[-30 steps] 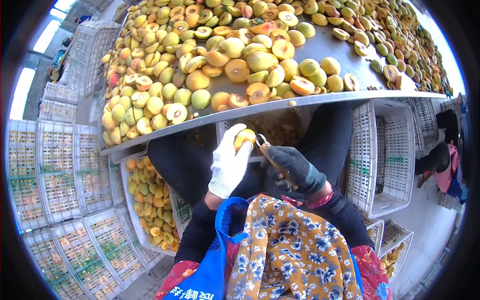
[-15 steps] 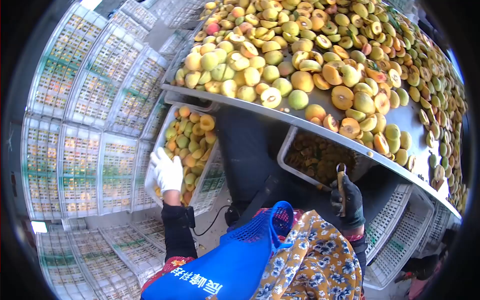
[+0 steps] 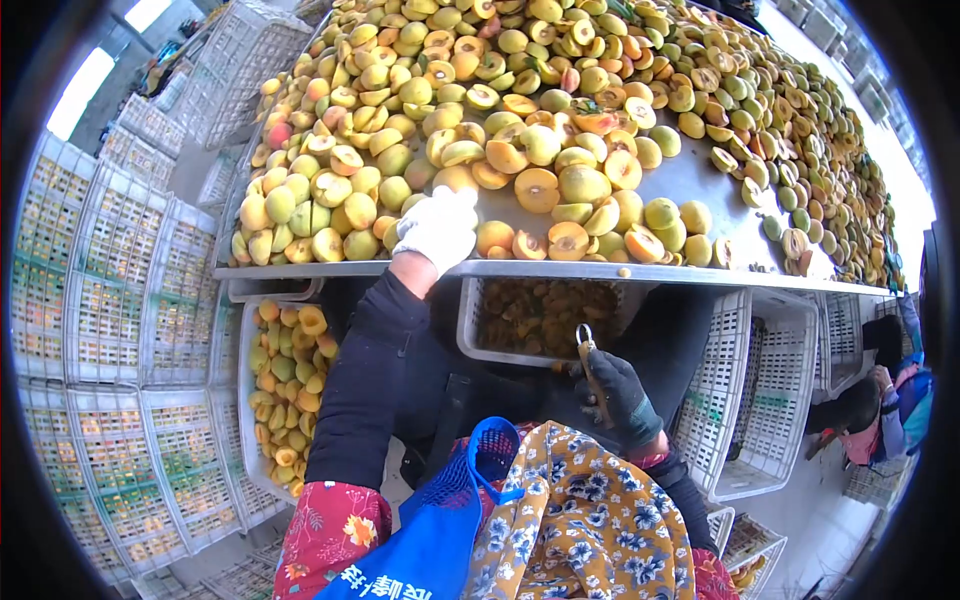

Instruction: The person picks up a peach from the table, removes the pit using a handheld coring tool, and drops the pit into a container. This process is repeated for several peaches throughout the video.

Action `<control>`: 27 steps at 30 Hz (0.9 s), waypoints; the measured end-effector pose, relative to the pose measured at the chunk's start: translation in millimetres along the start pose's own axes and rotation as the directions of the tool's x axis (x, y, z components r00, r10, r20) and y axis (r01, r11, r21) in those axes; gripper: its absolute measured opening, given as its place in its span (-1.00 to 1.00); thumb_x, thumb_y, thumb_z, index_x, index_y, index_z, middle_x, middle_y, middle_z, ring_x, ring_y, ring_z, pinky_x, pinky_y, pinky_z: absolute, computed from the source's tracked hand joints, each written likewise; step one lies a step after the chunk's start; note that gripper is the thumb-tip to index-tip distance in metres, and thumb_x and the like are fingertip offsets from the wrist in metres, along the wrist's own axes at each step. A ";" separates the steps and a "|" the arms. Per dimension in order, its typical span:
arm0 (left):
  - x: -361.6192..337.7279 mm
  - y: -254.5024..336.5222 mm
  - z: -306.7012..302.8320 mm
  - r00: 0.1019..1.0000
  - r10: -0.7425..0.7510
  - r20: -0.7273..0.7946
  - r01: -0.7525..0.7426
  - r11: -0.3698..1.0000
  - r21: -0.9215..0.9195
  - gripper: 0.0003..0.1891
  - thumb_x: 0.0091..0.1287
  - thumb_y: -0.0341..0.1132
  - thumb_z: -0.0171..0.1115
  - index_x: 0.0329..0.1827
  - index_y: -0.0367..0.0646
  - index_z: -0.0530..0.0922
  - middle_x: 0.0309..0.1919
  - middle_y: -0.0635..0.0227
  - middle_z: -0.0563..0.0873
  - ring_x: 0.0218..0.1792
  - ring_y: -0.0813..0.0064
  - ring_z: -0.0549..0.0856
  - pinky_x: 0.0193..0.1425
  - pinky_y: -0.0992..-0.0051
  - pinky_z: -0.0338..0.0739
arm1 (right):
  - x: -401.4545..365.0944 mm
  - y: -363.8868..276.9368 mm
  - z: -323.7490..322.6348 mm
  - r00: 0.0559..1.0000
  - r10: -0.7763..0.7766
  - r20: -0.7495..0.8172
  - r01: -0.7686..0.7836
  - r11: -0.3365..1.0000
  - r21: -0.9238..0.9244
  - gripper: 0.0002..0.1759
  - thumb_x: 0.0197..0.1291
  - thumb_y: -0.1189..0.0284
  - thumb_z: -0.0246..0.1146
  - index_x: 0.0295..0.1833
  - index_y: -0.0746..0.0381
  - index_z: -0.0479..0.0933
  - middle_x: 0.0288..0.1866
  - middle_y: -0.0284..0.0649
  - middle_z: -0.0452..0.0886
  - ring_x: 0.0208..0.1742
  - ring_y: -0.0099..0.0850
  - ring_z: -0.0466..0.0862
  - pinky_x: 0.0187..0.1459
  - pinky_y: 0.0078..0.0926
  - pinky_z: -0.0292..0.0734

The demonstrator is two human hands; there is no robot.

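My left hand, in a white glove, reaches over the near edge of the metal table among halved and whole yellow fruit. Its fingertips are washed out by glare against the fruit, so what they touch cannot be made out. Below the table edge, my right hand in a dark glove is closed around a tool with a wooden handle and a metal ring tip. Between my legs sits a crate of dark brownish pieces. A white crate of fruit halves stands at the left.
Stacked white plastic crates line the left side. More crates stand at the right, beside a person partly in view. A blue mesh bag and a floral apron cover my lap.
My left hand has moved from the crate of fruit halves up onto the table's fruit. The view has turned and shifted. My right hand still holds the tool.
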State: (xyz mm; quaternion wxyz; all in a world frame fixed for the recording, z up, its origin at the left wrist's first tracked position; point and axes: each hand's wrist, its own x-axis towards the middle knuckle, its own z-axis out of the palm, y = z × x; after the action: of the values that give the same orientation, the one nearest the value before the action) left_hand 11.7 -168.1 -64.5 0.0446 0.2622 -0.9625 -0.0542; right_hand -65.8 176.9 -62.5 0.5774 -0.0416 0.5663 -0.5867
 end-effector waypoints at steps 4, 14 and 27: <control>-22.4 -13.9 -1.2 0.955 -0.240 -0.174 0.117 0.844 -0.524 -0.66 0.31 -0.22 0.34 0.11 -0.10 0.60 -0.30 0.10 0.71 -0.26 0.06 0.72 -0.10 0.15 0.64 | 2.9 6.2 1.2 0.967 -0.254 0.000 0.245 0.935 -0.257 -0.56 0.59 0.08 0.13 -0.07 0.26 0.62 -0.48 -0.43 0.47 -0.58 -0.67 0.47 -0.58 -0.64 0.34; -22.4 11.0 -14.2 0.987 -0.133 0.095 0.158 0.925 -0.344 -0.50 0.34 -0.07 0.39 0.26 -0.13 0.60 -0.04 0.08 0.79 0.03 0.15 0.78 0.15 0.24 0.65 | 1.5 -17.0 39.9 0.979 -0.196 0.056 0.204 0.952 -0.229 -0.65 0.61 0.17 0.11 -0.04 0.26 0.53 -0.51 -0.41 0.47 -0.57 -0.67 0.48 -0.50 -0.62 0.36; -91.4 66.5 -17.7 0.949 0.266 0.168 0.293 -0.941 -0.170 -0.58 0.63 -0.03 0.12 0.32 -0.14 0.50 0.08 -0.05 0.69 -0.32 0.33 0.66 -0.53 0.54 0.53 | 11.4 -12.0 33.6 0.810 -0.567 0.149 0.528 0.595 -0.606 -0.75 0.45 0.37 0.23 0.10 0.28 0.47 -0.30 0.20 0.62 -0.25 0.18 0.68 -0.28 -0.01 0.54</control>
State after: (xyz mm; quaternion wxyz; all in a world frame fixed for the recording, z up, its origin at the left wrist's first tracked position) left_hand 59.0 -65.9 -43.7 0.1211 0.0429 -0.0275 -0.9913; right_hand -53.5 144.2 -48.9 0.3049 -0.3835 0.7029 -0.5157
